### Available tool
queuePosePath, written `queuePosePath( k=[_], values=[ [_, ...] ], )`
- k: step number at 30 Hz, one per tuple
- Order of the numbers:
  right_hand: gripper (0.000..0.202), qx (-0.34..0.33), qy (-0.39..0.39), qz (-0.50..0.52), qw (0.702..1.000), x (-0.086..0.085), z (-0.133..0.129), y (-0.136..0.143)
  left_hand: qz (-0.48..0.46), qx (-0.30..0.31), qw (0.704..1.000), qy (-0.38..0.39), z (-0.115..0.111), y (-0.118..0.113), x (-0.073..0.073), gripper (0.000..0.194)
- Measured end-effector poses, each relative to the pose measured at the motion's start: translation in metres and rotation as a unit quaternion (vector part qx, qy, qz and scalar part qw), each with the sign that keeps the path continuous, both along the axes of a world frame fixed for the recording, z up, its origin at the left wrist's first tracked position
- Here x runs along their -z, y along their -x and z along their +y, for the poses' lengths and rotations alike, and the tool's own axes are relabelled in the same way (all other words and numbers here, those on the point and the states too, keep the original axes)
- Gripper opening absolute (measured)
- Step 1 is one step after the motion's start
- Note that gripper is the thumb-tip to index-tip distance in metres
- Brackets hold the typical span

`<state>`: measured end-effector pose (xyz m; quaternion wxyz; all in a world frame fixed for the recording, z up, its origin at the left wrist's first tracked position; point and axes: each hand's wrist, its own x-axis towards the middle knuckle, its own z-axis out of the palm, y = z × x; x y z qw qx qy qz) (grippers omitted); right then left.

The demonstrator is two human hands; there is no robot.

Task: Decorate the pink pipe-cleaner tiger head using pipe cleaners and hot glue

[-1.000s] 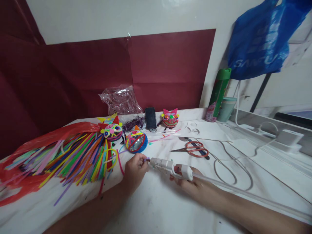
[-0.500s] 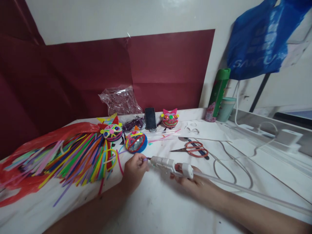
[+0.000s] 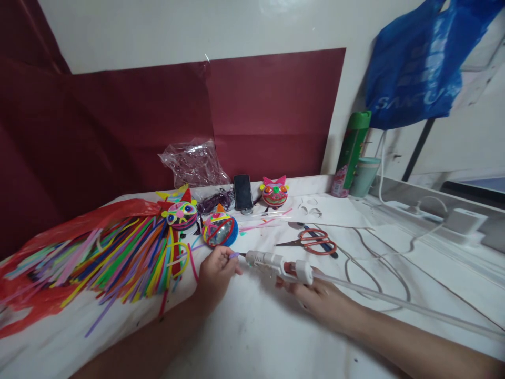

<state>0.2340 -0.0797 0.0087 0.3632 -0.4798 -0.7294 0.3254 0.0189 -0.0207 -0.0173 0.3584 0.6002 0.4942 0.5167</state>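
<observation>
My right hand [image 3: 311, 295] is wrapped round a white hot glue gun [image 3: 270, 260], and a long glue stick [image 3: 379, 295] runs out of its back end. Between the fingertips of my left hand [image 3: 216, 273] is a small purple piece of pipe cleaner [image 3: 234, 255]. The gun's nozzle points left, at or very near this piece; I cannot tell whether they touch. Just beyond my left hand lies a round, partly covered animal head [image 3: 220, 229] with a blue rim. A finished-looking pink head [image 3: 275, 192] and another colourful head [image 3: 180, 215] stand farther back.
Many coloured pipe cleaners [image 3: 126, 258] spread over a red plastic bag [image 3: 35, 310] at left. Orange-handled scissors [image 3: 315, 242] lie beyond the glue gun. A phone [image 3: 243, 192] leans at the back. Cables [image 3: 398, 263], a green spray can [image 3: 352, 155] and a cup [image 3: 365, 176] are at right.
My left fingers have turned slightly, and more of the purple piece shows at their tips. The glue gun has shifted a little up and keeps its nozzle by the piece.
</observation>
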Motion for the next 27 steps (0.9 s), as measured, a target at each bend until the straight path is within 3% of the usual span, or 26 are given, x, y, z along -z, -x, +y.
queuePosePath(
  k=[16,22,27],
  values=[
    [0.031,0.014,0.043,-0.02,0.999,-0.001,0.0,-0.001,0.001,0.004,1.0,0.003,0.0,0.0,0.002,0.011],
    [0.024,-0.008,0.008,0.004,1.0,0.003,-0.002,0.001,0.102,-0.059,0.993,-0.03,0.002,0.001,0.007,0.003],
    [0.022,-0.02,0.0,0.006,1.0,0.005,-0.004,0.002,0.162,-0.073,0.981,-0.074,-0.001,0.001,0.007,0.007]
  ],
)
